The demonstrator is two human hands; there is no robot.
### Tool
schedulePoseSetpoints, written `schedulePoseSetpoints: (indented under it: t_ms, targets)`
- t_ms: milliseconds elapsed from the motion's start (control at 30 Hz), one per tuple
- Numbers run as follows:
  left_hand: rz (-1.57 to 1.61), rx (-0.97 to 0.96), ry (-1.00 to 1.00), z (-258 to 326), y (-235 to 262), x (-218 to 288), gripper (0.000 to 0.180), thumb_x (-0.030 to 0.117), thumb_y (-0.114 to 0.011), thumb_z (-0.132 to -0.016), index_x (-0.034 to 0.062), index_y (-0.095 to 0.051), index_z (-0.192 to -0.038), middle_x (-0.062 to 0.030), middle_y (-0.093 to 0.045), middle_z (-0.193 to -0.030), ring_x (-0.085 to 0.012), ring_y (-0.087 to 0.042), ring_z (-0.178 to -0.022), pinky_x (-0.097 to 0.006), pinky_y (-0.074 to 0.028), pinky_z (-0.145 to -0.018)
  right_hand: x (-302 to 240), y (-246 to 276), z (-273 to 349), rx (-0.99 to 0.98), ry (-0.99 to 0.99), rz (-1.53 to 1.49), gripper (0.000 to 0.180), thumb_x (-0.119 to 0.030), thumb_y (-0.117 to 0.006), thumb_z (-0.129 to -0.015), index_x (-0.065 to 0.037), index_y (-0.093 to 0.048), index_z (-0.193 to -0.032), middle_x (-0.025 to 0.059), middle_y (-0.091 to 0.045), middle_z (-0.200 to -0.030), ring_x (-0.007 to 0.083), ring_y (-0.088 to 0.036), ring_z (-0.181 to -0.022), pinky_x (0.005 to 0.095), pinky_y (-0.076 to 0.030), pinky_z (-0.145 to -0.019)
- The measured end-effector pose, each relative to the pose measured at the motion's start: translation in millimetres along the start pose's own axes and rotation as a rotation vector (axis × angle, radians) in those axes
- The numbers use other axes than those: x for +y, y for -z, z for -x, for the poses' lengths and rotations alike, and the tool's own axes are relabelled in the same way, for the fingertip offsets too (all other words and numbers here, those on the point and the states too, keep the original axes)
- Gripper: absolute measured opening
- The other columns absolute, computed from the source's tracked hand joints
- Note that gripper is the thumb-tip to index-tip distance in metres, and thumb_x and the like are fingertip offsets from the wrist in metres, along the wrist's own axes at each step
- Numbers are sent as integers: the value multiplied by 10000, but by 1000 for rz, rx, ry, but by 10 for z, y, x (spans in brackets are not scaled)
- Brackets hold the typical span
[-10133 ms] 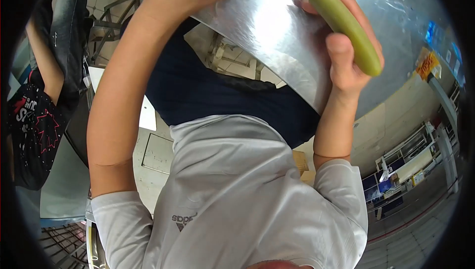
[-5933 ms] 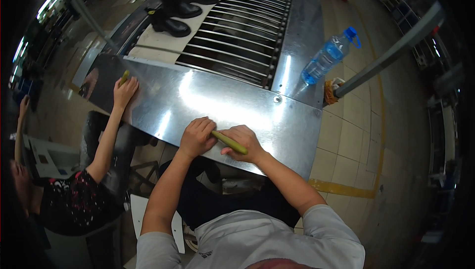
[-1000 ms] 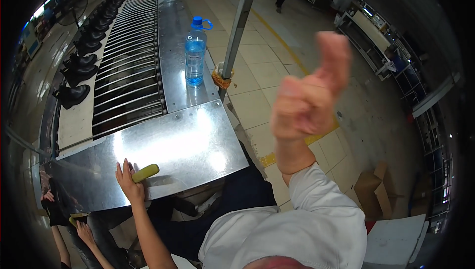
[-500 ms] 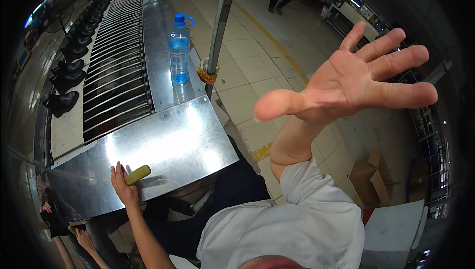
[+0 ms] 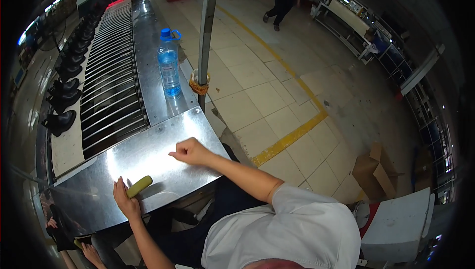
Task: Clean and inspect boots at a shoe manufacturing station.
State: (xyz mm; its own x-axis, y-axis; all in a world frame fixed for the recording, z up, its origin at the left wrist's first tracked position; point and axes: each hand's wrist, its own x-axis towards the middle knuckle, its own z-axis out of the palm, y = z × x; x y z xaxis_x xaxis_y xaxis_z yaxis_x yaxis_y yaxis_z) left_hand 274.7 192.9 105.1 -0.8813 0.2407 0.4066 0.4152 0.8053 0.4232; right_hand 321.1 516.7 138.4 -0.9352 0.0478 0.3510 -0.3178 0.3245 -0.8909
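My left hand (image 5: 127, 201) lies at the near edge of the shiny metal tabletop (image 5: 106, 187). Its thumb and fingers are around an olive-green rounded bar (image 5: 140, 186), whose far end sticks out to the right; the part under the hand is hidden. My right hand (image 5: 192, 151) is curled into a fist just over the middle of the same tabletop, thumb toward the left, and nothing shows in it. Beyond it stands a clear bottle (image 5: 169, 68) with a blue cap and bluish liquid.
A roller conveyor (image 5: 111, 86) runs away from the tabletop, with black boots (image 5: 60, 122) lined along its left side. Another person's hand (image 5: 90, 254) is at the lower left. A metal post (image 5: 207, 26) rises beside the bottle. An opened cardboard box (image 5: 375, 175) sits on the floor at right.
My right hand, raised and spread wide before, has come down to the tabletop and closed. My left hand keeps its hold on the bar. The walking person in the background has moved.
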Motion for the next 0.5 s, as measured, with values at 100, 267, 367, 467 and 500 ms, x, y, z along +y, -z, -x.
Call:
schedulePoseSetpoints:
  t_ms: [100, 267, 367, 467, 500]
  targets:
    - [-7, 8, -7, 22, 7, -43, 395, -24, -440, -929, 35, -539, -1306, -174, -582, -1281, -399, -454, -1280, -457, -359, -1057, 190, -319, 192, -12, -92, -34, 426, -153, -696, -822, -30, -401, -540, 65, -369, -460, 161, -389, -437, 332, -323, -447]
    - [-38, 10, -7, -20, 11, -15, 427, -57, -418, -907, 34, -538, -1306, -162, -568, -1308, -390, -432, -1307, -449, -344, -1077, 287, -381, 185, 52, 29, 84, 372, -83, -642, -765, -25, -343, -552, 121, -395, -494, 270, -386, -436, 380, -330, -461]
    - [-32, 11, 12, 6, -12, -66, 446, -65, -412, -895, 36, -536, -1311, -160, -557, -1323, -389, -418, -1319, -447, -330, -1089, 245, -367, 246, 7, 72, 53, 336, -72, -628, -754, -21, -359, -559, 135, -416, -514, 295, -417, -449, 390, -338, -467]
    - [-55, 1, 31, 2, -3, -66, 464, -69, -410, -886, 41, -532, -1319, -158, -554, -1328, -389, -413, -1325, -448, -323, -1094, 201, -425, 274, 24, 67, 132, 343, -98, -631, -773, -16, -369, -567, 137, -440, -532, 315, -435, -465, 396, -343, -469]
    - [-49, 1, 32, 14, -26, -70, 464, -69, -410, -886, 41, -532, -1319, -158, -554, -1328, -389, -413, -1325, -448, -323, -1094, 193, -425, 293, 23, 66, 138, 343, -98, -631, -773, -16, -369, -567, 137, -440, -532, 315, -435, -465, 396, -343, -469]
